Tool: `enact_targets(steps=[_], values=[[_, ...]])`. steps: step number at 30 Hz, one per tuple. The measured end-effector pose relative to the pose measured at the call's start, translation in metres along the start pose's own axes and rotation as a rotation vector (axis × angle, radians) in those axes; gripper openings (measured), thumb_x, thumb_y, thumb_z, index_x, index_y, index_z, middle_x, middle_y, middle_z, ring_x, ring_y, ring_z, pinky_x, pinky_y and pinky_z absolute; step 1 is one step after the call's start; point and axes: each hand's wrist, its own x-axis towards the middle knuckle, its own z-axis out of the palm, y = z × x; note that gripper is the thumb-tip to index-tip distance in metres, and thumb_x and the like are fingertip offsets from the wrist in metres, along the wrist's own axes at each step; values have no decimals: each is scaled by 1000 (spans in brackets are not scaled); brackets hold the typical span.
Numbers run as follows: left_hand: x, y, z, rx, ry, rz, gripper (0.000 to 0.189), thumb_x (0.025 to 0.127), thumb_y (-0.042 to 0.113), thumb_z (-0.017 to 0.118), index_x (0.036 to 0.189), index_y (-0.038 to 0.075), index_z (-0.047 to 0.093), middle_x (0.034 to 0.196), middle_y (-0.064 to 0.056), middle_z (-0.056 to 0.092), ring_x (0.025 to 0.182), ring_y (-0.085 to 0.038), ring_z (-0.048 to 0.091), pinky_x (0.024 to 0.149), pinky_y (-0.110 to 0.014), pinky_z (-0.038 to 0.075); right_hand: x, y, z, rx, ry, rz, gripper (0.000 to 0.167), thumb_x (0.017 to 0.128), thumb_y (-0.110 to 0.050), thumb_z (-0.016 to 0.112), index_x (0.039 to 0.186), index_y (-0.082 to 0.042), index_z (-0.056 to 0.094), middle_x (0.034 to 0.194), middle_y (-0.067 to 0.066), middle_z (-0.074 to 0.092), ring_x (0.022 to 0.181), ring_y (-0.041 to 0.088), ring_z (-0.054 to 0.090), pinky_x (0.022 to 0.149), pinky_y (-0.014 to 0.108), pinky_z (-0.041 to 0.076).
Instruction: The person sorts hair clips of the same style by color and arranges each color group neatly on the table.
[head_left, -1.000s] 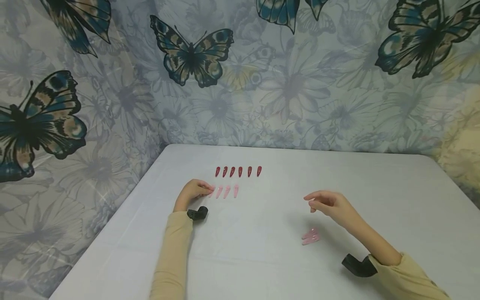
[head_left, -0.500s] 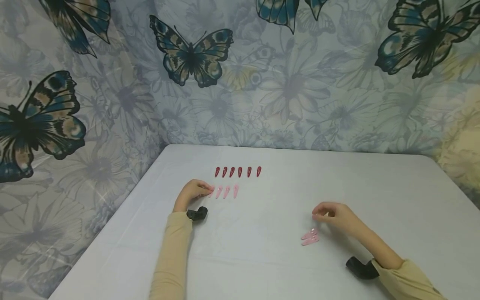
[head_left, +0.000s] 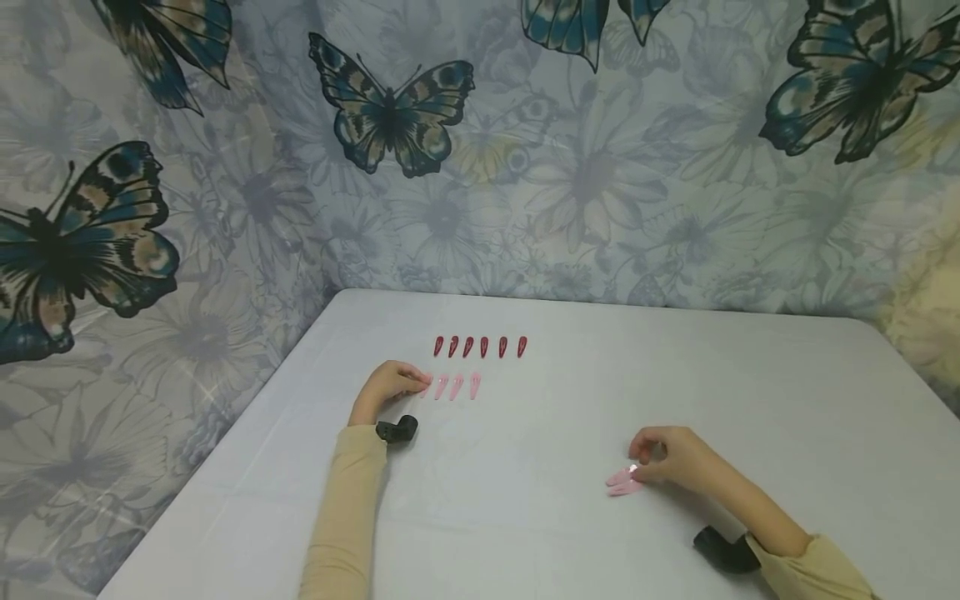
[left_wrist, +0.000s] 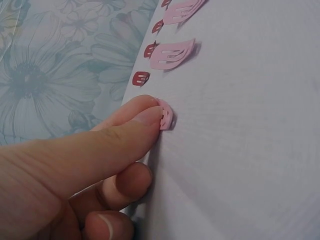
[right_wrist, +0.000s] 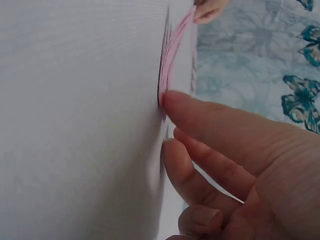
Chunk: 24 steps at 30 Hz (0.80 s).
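My left hand (head_left: 392, 382) pinches a pink snap hair clip (left_wrist: 166, 116) between thumb and forefinger, at the left end of a short row of pink clips (head_left: 457, 387). The fingertips cover part of that clip. At the right of the table, my right hand (head_left: 677, 455) is over a small pile of pink hair clips (head_left: 621, 489). Its thumb (right_wrist: 192, 112) touches the near end of the pile in the right wrist view. The other fingers are bent and stand apart from the thumb.
A row of several dark red hair clips (head_left: 483, 347) lies behind the pink row. All lie on a white-covered table (head_left: 510, 517), with a butterfly-patterned cloth (head_left: 592, 192) rising behind and to the left. Each wrist carries a black camera mount (head_left: 397, 429).
My right hand has come down and toward me, onto the pile of pink clips. The left hand keeps its pinch on the end clip. The head view has shifted slightly.
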Motion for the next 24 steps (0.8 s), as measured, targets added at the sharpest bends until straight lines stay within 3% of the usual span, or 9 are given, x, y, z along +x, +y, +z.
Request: enact_targets(steps=[15,21,24], values=[[-1,3,-1,-4,-7,-9,22,86,16,74,103,2,75,53,7,46,51,-8,38,51,-22,35,-1,0,0,41,-62,-33,11,80,-10,75,80,-7,64,74,-5,57,67,-3,40,58,19,38],[-1,3,-1,1,-14,-10,22,86,16,73,103,2,74,53,7,46,50,-8,38,52,-22,35,1,7,-1,143,-128,-124,11,81,-7,72,77,-5,61,75,-9,56,66,-4,41,56,19,37],[-1,2,-1,4,-17,-7,22,86,17,73,103,2,75,53,7,46,51,-8,38,52,-22,35,3,10,-2,225,-152,-190,12,82,-2,68,77,-2,58,78,-4,62,70,-5,49,60,19,42]])
